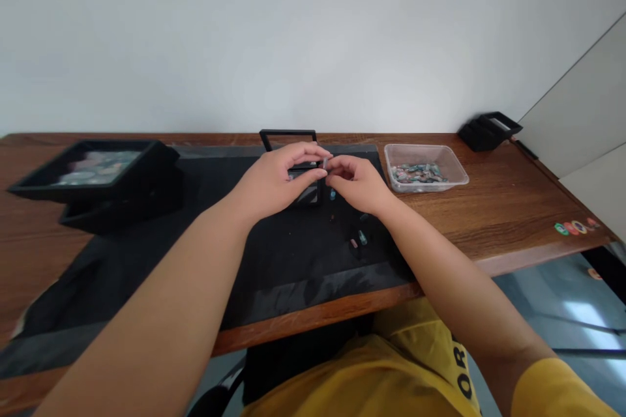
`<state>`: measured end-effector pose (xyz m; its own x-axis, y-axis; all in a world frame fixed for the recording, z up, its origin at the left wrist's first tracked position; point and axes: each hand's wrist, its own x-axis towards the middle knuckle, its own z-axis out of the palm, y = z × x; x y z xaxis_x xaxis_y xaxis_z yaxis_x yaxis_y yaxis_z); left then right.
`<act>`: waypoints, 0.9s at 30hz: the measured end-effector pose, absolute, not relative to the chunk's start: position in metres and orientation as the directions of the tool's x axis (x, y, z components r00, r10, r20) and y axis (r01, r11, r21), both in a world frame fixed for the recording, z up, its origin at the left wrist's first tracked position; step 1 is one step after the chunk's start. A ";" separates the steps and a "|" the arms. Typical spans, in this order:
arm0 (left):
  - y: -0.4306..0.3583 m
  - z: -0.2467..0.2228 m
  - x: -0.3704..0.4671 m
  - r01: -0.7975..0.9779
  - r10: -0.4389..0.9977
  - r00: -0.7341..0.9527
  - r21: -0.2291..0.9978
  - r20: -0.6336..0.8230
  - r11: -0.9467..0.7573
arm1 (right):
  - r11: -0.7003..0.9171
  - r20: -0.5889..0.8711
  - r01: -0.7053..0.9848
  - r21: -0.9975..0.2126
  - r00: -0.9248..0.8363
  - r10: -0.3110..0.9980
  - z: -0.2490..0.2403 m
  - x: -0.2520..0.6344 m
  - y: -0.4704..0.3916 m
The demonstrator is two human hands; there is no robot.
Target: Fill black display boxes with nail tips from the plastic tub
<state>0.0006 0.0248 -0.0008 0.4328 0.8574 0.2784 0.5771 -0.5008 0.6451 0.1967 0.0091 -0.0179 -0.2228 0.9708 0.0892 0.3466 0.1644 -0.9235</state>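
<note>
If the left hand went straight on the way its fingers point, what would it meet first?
Probably the fingertips of the right hand: the left hand points towards them, with a small pale piece at its own fingertips. Whether the hands already touch is hard to tell.

Small craft workspace, wooden table [489, 215] against plain wall [313, 39], black work mat [293, 247], clear tub [428, 187] of small colored pieces [418, 173]

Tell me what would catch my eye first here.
First, the left hand and right hand, fingertips close together over the black mat, around a small pale piece. Then the clear plastic tub of colourful bits to their right, and the black bin at far left.
</note>
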 end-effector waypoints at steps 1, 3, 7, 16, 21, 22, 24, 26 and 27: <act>0.025 -0.001 0.000 0.575 0.856 0.429 0.643 0.289 -0.505 | 0.126 0.065 0.285 -0.950 -0.214 0.975 -0.018 0.196 0.011; 0.024 0.000 0.000 0.576 0.851 0.426 0.633 0.306 -0.516 | 0.038 0.004 0.174 -0.984 -0.194 0.981 -0.015 0.196 0.012; 0.023 0.003 0.000 0.575 0.843 0.423 0.621 0.333 -0.533 | -0.168 -0.169 0.021 -0.986 -0.200 0.965 -0.007 0.197 0.010; 0.021 0.004 0.001 0.604 0.849 0.417 0.599 0.326 -0.526 | -0.287 -0.246 -0.147 -0.947 -0.245 0.938 -0.006 0.196 0.007; 0.020 0.004 0.001 0.621 0.861 0.418 0.602 0.289 -0.503 | -0.274 -0.242 -0.107 -0.956 -0.241 0.940 -0.004 0.197 0.006; 0.020 0.004 0.001 0.620 0.862 0.418 0.603 0.288 -0.502 | -0.271 -0.244 -0.085 -0.959 -0.242 0.939 -0.003 0.197 0.006; 0.019 0.004 0.001 0.619 0.864 0.415 0.607 0.285 -0.498 | -0.266 -0.247 -0.043 -0.963 -0.253 0.936 -0.002 0.197 0.006; 0.019 0.005 0.001 0.622 0.867 0.412 0.608 0.280 -0.493 | -0.268 -0.249 -0.036 -0.963 -0.266 0.931 -0.002 0.197 0.006; 0.019 0.005 0.002 0.626 0.868 0.411 0.606 0.278 -0.491 | -0.271 -0.249 -0.047 -0.961 -0.273 0.929 -0.002 0.197 0.005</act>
<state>0.0017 0.0192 0.0045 0.4111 0.8680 0.2785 0.6263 -0.4909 0.6056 0.1972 0.0054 -0.0022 -0.2732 0.9293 -0.2486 -0.0473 -0.2710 -0.9614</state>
